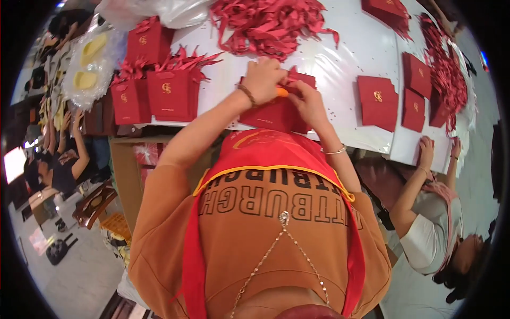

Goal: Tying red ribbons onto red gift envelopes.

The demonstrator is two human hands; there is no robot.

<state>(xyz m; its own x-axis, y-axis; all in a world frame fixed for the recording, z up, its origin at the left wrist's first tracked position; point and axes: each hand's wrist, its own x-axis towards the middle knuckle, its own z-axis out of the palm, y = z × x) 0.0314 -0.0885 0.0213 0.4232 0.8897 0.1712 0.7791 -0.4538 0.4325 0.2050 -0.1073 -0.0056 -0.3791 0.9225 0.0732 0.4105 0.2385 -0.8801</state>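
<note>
- Left hand (264, 80) is clenching over the top edge of a flat red bag (276, 112) lying at the near table (340, 64) edge; fingers curled down, bracelet at the wrist.
- Right hand (308, 103) is pinching the same bag's top from the other side, with an orange tool (282, 92) showing between the two hands; which hand is gripping the tool, cannot tell.
- Bag is lying flat, not yet standing; whether a ribbon is already going through it is hidden under the fingers.
- Done so far, by my reading: finished bags (159, 80) are standing upright in a cluster to the left, ribbon ends sticking up from their tops.
- Left to do, by my reading: flat bags (396, 98) are waiting well apart to the right, with no ribbon showing on them, and a loose ribbon heap (268, 24) is sitting just beyond the hands.
- Another person's hands (438, 149) are resting on the table's right end, working separately.
- Judging by the piles, the job is somewhere in the middle.
</note>
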